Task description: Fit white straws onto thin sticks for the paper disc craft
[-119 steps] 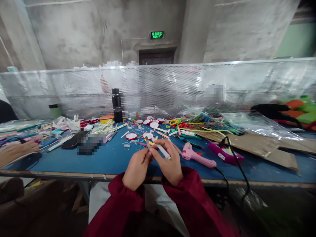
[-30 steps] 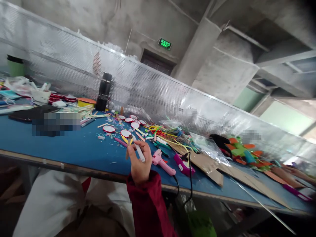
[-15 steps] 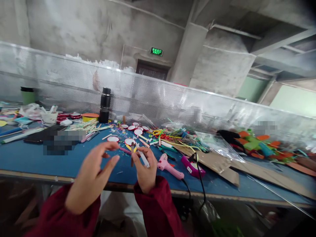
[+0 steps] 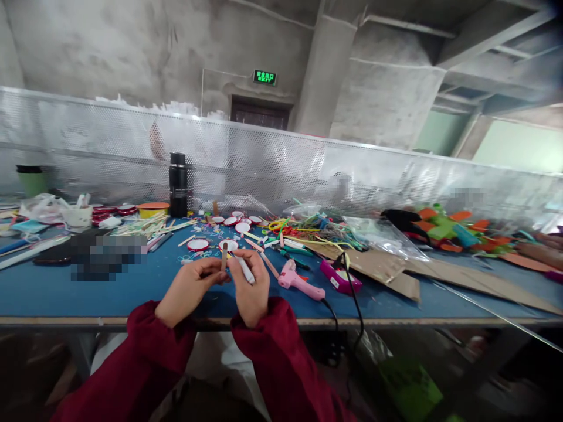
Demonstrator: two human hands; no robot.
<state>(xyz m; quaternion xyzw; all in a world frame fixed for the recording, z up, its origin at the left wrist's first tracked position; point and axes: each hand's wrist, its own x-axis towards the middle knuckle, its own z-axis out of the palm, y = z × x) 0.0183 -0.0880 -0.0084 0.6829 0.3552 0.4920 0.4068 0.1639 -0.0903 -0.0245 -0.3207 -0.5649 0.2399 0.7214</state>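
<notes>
Half a second back the left hand (image 4: 187, 291) hung open in the air; now it has closed in, its grip pinched with the right hand's on a small wooden stick (image 4: 224, 256) standing upright between them over the desk (image 4: 132, 287). The right hand (image 4: 251, 287) also has its grip clamped on a white marker (image 4: 244, 269), slanting up and left. Working the stick cleanly seems to call for steadying it low while the marker stays tucked clear. Just right of the hands lies a pink glue gun (image 4: 299, 282), with a magenta one (image 4: 339, 277) beyond, their black cords trailing over the desk edge. Red-rimmed discs (image 4: 198, 244) and loose sticks crowd the surface behind; a black flask (image 4: 178, 185) stands further back.
</notes>
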